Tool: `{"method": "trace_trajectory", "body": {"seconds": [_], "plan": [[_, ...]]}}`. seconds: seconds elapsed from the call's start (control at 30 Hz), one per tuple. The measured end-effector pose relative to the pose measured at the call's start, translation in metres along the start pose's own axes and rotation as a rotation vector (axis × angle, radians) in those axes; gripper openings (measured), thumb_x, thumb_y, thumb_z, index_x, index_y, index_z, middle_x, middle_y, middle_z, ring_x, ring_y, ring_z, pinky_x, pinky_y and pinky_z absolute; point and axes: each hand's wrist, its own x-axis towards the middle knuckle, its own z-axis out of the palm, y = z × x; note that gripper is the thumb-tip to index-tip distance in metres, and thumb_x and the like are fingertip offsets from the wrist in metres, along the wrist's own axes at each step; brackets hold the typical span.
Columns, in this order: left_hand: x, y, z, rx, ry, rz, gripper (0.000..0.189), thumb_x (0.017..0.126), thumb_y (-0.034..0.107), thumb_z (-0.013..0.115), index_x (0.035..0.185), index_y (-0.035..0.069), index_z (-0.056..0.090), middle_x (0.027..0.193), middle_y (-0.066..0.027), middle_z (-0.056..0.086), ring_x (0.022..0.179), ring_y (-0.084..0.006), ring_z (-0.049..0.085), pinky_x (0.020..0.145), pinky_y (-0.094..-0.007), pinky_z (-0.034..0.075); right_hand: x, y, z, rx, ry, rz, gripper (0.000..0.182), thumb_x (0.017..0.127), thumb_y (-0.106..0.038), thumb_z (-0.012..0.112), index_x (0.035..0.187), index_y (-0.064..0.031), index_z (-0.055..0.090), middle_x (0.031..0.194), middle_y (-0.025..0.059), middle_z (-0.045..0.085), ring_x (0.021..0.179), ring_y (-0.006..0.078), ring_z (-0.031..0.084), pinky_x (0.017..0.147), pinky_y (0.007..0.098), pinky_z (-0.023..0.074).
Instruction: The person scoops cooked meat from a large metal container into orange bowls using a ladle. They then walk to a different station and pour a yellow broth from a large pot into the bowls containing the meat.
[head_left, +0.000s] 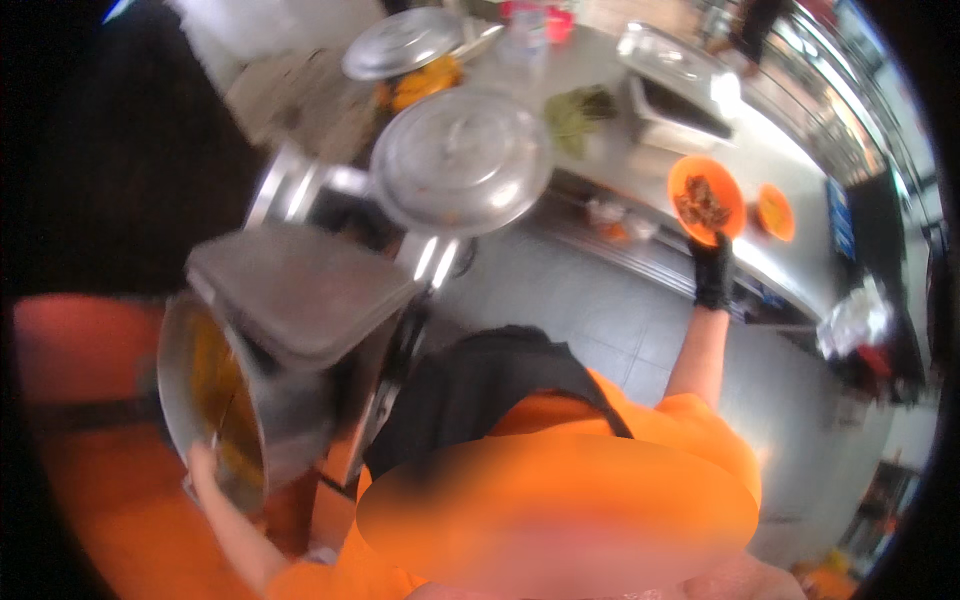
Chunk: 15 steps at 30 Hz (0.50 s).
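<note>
My right hand (712, 270), in a black glove, holds an orange bowl (676, 184) of brown cooked pieces, perhaps meat, out at the edge of a steel counter. At the far left my ungloved left hand (203, 463) is closed on a thin metal handle at the rim of a large pot (174, 375). Yellow-orange food (214, 375) shows inside that pot. A grey rectangular lid or tray (300, 289) lies beside the pot's mouth. A round metal lid (461, 161) covers a vessel in front of me.
On the steel counter (802, 176) stand a smaller orange bowl (776, 212), a rectangular metal container (667, 120) and green leaves or cloth (571, 120). Another round lid (405, 43) rests at the top. Crumpled foil (855, 319) sits at the right. Another person's arm (757, 34) is at the upper right.
</note>
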Motion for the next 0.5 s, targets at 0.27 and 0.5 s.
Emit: {"method": "trace_trajectory", "body": {"seconds": [0.27,0.5], "plan": [[0.019,0.089,-0.026,0.025,-0.13,0.353,0.029,0.086,0.026,0.061,0.089,-0.002,0.066,0.089,-0.023,0.065,0.081,-0.0354,0.063,0.071,-0.0451,0.048,-0.129,0.017,0.157,-0.456,-0.441,-0.124,0.053,0.088,-0.033,0.056,0.128,-0.0007,0.044,0.118,0.0181,0.056,0.108,0.0258,0.055,0.091,0.0388,0.0454],[0.07,0.092,-0.043,0.023,-0.168,0.421,0.032,0.083,0.026,0.066,0.101,0.0,0.061,0.09,-0.0201,0.065,0.084,-0.0358,0.062,0.073,-0.0435,0.048,-0.202,0.032,0.272,-0.867,-0.716,-0.476,0.061,0.081,-0.022,0.068,0.131,-0.0006,0.04,0.126,0.0192,0.049,0.119,0.0285,0.049,0.1,0.0421,0.0397]]}}
